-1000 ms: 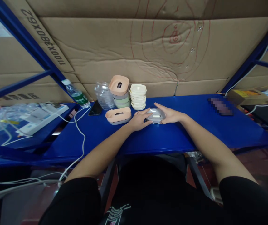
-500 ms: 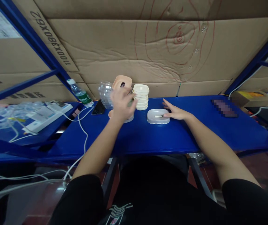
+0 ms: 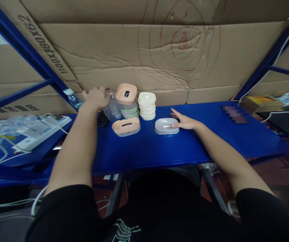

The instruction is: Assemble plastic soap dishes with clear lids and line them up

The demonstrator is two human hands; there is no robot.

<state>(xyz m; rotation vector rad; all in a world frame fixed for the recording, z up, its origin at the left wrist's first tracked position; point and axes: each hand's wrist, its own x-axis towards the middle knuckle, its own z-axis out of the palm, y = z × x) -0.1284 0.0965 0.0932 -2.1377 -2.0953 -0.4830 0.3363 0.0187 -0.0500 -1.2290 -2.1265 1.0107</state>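
Since half a second ago the left hand (image 3: pixel 97 98) has swung away from the peach tray (image 3: pixel 126 126) to the clear plastic stack (image 3: pixel 112 108), while the right hand (image 3: pixel 186 121) has stayed beside the grey tray (image 3: pixel 166 123). That grey tray is a low, rounded oblong with a raised rim, a wavy bottom edge and a pale strip showing in its central slot. It sits flat on the blue table (image 3: pixel 144 151), just left of the right hand, whose thumb touches its right end; the fingers are loosely spread beyond it and grip nothing. Well to the tray's left, the other hand reaches over the upper left of the transparent stack, its fingers bent; whether it has hold of a piece I cannot tell. Between the hands stand a peach-topped pile (image 3: pixel 126 94) with grey and green layers and a cream stack (image 3: pixel 147 106).
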